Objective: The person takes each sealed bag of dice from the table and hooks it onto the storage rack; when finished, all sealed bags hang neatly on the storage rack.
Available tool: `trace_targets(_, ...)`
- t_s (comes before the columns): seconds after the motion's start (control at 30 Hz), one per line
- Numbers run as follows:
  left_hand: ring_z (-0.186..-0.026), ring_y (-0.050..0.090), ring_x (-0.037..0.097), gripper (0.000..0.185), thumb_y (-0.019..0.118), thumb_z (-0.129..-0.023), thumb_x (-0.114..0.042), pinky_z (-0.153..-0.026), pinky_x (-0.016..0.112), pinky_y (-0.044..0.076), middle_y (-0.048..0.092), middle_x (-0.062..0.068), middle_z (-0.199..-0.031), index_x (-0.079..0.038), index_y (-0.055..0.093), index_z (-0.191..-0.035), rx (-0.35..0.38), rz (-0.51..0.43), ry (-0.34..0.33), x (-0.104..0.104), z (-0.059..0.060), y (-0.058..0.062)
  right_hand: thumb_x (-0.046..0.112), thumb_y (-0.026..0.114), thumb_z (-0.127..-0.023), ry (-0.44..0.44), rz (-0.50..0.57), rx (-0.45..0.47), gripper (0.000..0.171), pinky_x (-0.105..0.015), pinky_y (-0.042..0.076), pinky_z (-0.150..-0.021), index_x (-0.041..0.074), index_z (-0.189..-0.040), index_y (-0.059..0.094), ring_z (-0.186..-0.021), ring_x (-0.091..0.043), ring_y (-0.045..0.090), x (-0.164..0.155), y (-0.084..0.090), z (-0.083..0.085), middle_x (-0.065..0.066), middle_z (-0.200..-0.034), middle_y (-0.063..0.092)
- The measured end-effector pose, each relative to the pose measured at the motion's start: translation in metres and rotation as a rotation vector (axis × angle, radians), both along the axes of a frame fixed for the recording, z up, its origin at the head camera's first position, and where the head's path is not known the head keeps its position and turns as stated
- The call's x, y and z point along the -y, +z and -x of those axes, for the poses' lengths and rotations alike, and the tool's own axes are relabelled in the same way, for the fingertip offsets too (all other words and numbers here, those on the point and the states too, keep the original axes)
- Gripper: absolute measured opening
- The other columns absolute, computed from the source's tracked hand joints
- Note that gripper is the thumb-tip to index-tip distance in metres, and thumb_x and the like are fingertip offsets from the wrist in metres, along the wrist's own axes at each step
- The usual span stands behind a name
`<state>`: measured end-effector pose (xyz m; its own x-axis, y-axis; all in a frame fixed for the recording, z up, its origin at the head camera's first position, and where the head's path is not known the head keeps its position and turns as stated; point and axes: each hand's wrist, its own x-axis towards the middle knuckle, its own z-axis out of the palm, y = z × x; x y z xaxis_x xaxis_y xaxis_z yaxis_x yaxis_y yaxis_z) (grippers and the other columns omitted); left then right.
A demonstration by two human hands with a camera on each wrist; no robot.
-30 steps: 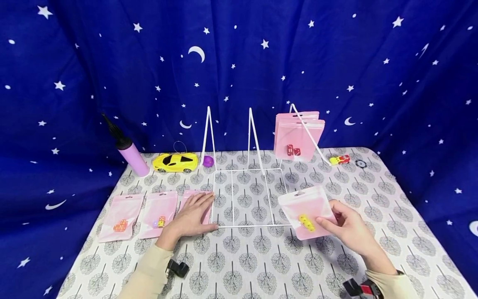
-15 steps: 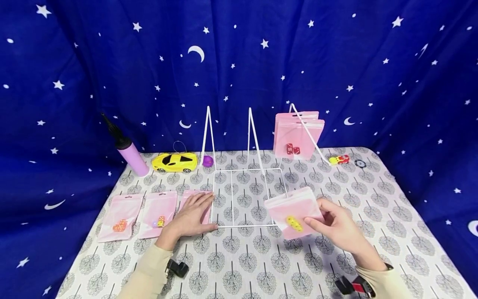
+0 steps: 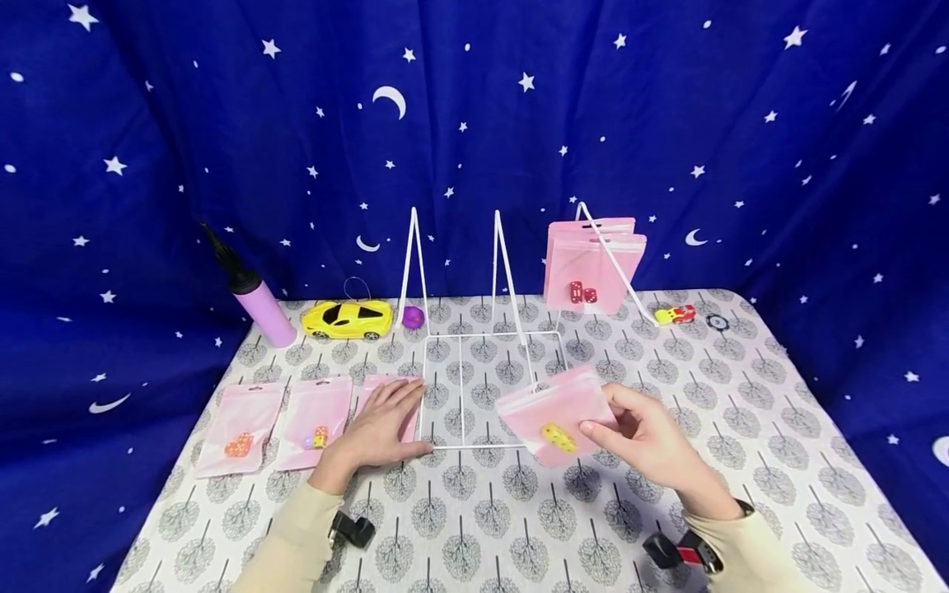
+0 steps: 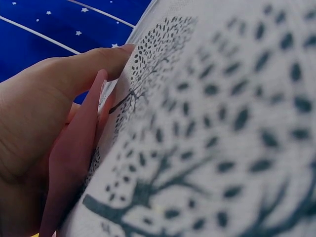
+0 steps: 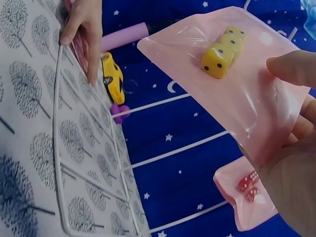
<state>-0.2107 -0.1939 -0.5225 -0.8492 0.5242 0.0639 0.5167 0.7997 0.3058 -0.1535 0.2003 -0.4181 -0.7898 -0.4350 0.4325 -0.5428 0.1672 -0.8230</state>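
Observation:
My right hand (image 3: 656, 441) pinches the side of a pink zip bag (image 3: 578, 399) between thumb and fingers. Yellow dice (image 5: 222, 54) show through its front in the right wrist view. The bag is tilted over the right front of a white wire display rack (image 3: 462, 395), its top edge near the middle prong. My left hand (image 3: 378, 428) lies with extended fingers at the rack's left side, over another pink bag (image 3: 371, 391) that it partly hides. Two pink bags (image 3: 596, 268) hang on the rack's right prong, the front one with red dice (image 3: 582, 293).
Two pink bags with dice, one orange (image 3: 239, 445), one yellow (image 3: 320, 436), lie on the left. Behind stand a purple hand pump (image 3: 264, 313), yellow toy car (image 3: 347, 321) and purple ball (image 3: 413, 318). A small red-yellow toy (image 3: 675, 315) and round black item (image 3: 717, 322) lie back right.
My right hand has moved left with the pink bag, bringing its top edge to the middle prong. My left hand has stayed in place.

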Motion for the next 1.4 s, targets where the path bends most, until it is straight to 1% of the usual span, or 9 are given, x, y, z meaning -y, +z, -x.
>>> trace_targets(0.13, -0.145, 0.026, 0.035, 0.1, 0.068, -0.077, -0.065, -0.119, 0.057, 0.017, 0.029, 0.008, -0.159, -0.009, 0.032, -0.152, 0.007, 0.001, 0.004, 0.0, 0.0, 0.001, -0.019, 0.063, -0.081, 0.027, 0.021, 0.021, 0.029, -0.025, 0.054, -0.048, 0.001, -0.101, 0.061, -0.066, -0.009, 0.063, 0.007, 0.005, 0.001, -0.002, -0.094, 0.068)
trace_targets(0.37, -0.146, 0.024, 0.033, 0.101, 0.067, -0.077, -0.066, -0.12, 0.056, 0.015, 0.028, 0.007, -0.16, -0.01, 0.031, -0.153, 0.012, 0.018, 0.004, 0.0, 0.002, 0.0, -0.02, 0.061, -0.081, 0.047, 0.056, -0.003, 0.028, -0.03, 0.06, -0.057, -0.001, -0.102, 0.061, -0.078, -0.013, 0.07, 0.016, 0.01, 0.004, -0.003, -0.1, 0.07)
trace_targets(0.57, -0.147, 0.024, 0.032, 0.101, 0.067, -0.077, -0.067, -0.12, 0.056, 0.015, 0.027, 0.006, -0.16, -0.01, 0.031, -0.153, 0.015, 0.019, 0.002, 0.0, 0.002, -0.001, -0.021, 0.061, -0.08, 0.034, 0.081, -0.041, 0.029, -0.03, 0.059, -0.053, 0.0, -0.1, 0.061, -0.075, -0.012, 0.07, 0.023, 0.013, 0.005, -0.002, -0.099, 0.07)
trace_targets(0.73, -0.147, 0.024, 0.032, 0.102, 0.066, -0.077, -0.068, -0.12, 0.056, 0.015, 0.027, 0.006, -0.161, -0.01, 0.031, -0.153, 0.017, 0.022, 0.006, 0.0, 0.002, -0.001, -0.021, 0.061, -0.079, 0.005, 0.084, -0.048, 0.028, -0.032, 0.06, -0.056, -0.002, -0.1, 0.062, -0.077, -0.013, 0.071, 0.028, 0.015, 0.006, -0.003, -0.099, 0.071)
trace_targets(0.8, -0.147, 0.024, 0.032, 0.102, 0.066, -0.077, -0.068, -0.12, 0.056, 0.015, 0.027, 0.006, -0.161, -0.01, 0.03, -0.153, 0.017, 0.026, 0.008, 0.0, 0.002, -0.001, -0.02, 0.061, -0.079, -0.007, 0.084, -0.047, 0.027, -0.031, 0.059, -0.054, -0.002, -0.099, 0.062, -0.074, -0.012, 0.071, 0.029, 0.015, 0.006, -0.002, -0.097, 0.071)
trace_targets(0.93, -0.146, 0.024, 0.033, 0.102, 0.066, -0.077, -0.068, -0.12, 0.056, 0.015, 0.027, 0.006, -0.161, -0.01, 0.03, -0.153, 0.017, 0.027, 0.01, 0.0, 0.003, -0.002, -0.02, 0.062, -0.079, -0.027, 0.091, -0.043, 0.025, -0.029, 0.059, -0.053, -0.001, -0.097, 0.061, -0.073, -0.012, 0.071, 0.032, 0.016, 0.007, 0.005, -0.096, 0.07)
trace_targets(1.03, -0.147, 0.024, 0.032, 0.102, 0.065, -0.077, -0.068, -0.12, 0.056, 0.015, 0.027, 0.006, -0.161, -0.01, 0.031, -0.153, 0.018, 0.028, 0.01, 0.001, 0.003, -0.002, -0.02, 0.062, -0.079, -0.032, 0.104, -0.039, 0.024, -0.031, 0.061, -0.059, -0.001, -0.095, 0.06, -0.076, -0.012, 0.072, 0.034, 0.018, 0.008, 0.01, -0.1, 0.069)
trace_targets(1.17, -0.147, 0.024, 0.032, 0.102, 0.065, -0.077, -0.068, -0.12, 0.056, 0.015, 0.027, 0.006, -0.161, -0.01, 0.031, -0.153, 0.018, 0.025, 0.01, 0.002, 0.002, -0.003, -0.021, 0.061, -0.079, -0.029, 0.124, -0.037, 0.023, -0.032, 0.061, -0.063, -0.002, -0.092, 0.059, -0.079, -0.011, 0.072, 0.036, 0.02, 0.009, 0.014, -0.101, 0.069)
trace_targets(1.4, -0.147, 0.024, 0.033, 0.101, 0.066, -0.077, -0.068, -0.12, 0.056, 0.015, 0.027, 0.006, -0.161, -0.01, 0.031, -0.153, 0.017, 0.016, 0.005, 0.001, 0.002, -0.002, -0.023, 0.058, -0.079, -0.014, 0.195, -0.056, 0.02, -0.028, 0.061, -0.064, -0.006, -0.09, 0.057, -0.081, -0.008, 0.071, 0.039, 0.021, 0.013, 0.01, -0.097, 0.07)
